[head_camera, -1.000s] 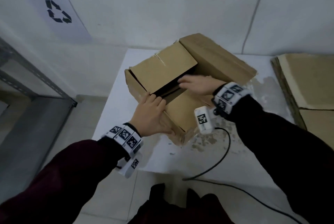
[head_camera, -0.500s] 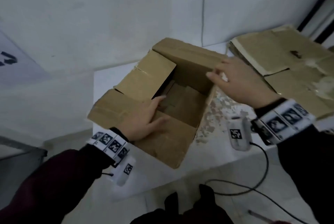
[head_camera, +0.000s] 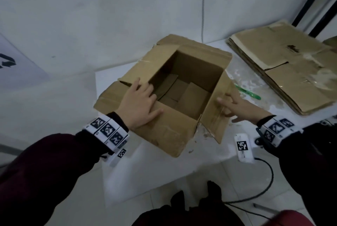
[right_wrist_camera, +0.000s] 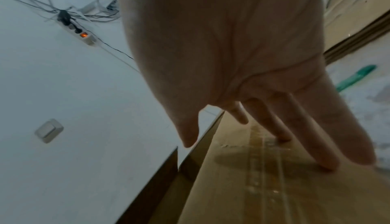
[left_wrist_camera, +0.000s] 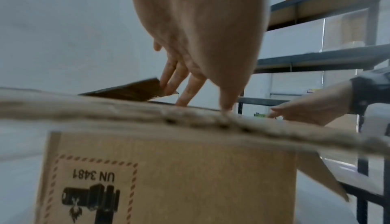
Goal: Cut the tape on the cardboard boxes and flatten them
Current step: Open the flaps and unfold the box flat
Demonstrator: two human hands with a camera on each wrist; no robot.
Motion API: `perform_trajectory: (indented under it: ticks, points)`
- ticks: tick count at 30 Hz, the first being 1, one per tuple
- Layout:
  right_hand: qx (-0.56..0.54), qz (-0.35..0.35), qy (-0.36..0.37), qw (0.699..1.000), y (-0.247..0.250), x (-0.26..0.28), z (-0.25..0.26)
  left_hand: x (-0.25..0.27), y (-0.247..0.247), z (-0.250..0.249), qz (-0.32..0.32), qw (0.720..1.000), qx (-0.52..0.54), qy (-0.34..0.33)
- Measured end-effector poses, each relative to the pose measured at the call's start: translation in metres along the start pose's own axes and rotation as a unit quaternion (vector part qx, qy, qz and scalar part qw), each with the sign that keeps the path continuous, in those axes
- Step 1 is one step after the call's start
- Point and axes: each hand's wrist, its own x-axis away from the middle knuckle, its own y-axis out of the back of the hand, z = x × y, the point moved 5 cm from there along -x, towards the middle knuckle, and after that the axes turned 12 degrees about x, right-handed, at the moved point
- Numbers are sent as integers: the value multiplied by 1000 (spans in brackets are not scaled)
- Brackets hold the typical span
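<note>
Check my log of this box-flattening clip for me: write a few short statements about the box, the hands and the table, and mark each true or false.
1. The open cardboard box has its top flaps spread outward. True.
2. The left hand grips a cutter. False: it rests flat on a flap, holding nothing.
3. The right hand presses the right flap with straight fingers. True.
4. The green utility knife lies inside the box. False: it lies on the table, right of the box.
5. Flattened cardboard lies right of the box. True.
</note>
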Motion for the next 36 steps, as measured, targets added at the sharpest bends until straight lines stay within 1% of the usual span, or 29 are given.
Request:
perform_trajectory:
  ticks: [2,4,5,6,8,10,12,14,16,17,20,21,22,24,26,28,30,32,34,36]
  points:
    - [-43,0,-28,999,0,-8,9,11,12,19,-36,998,9,55]
    - [-75,1,-57,996,1,-20,17,19,21,48,-57,989,72,117]
    - [-94,5,-73,993,0,-27,20,20,22,63,-43,983,97,147]
    - [-112,10,-88,990,-1,-34,22,19,22,79,-16,977,117,176]
    - [-131,21,-109,985,-4,-44,27,10,21,107,34,963,157,215]
    - [-129,14,-108,986,-6,-53,27,-3,22,130,50,947,208,240]
    - [-136,10,-103,985,-10,-59,26,-15,13,151,67,936,224,265]
    - [-162,27,-94,982,-16,-63,27,-23,-3,165,99,923,241,284]
    - [-175,29,-81,981,-19,-62,29,-27,-25,168,134,901,297,287]
    - [-176,20,-75,981,-19,-61,31,-26,-37,167,154,885,330,289]
    - [-196,-10,-48,979,-18,-61,33,-24,-59,156,197,817,438,320]
    - [-206,-19,-39,978,-17,-62,32,-24,-61,155,194,809,450,326]
    - [-216,-30,-31,976,-15,-63,31,-26,-59,156,185,813,445,326]
    - [-232,-57,-15,971,-9,-62,31,-31,-38,155,141,844,411,314]
    - [-236,-95,11,967,-5,-59,34,-36,-2,147,73,857,413,300]
    - [-240,-164,61,955,1,-55,41,-42,42,129,-18,873,410,265]
    - [-233,-232,116,937,2,-53,47,-46,86,96,-131,888,395,195]
    - [-211,-273,140,928,-5,-51,48,-47,127,50,-235,890,376,109]
    - [-198,-301,147,921,-15,-48,42,-52,152,3,-288,892,345,50]
    - [-196,-310,157,917,-29,-45,34,-61,159,-32,-304,915,264,30]
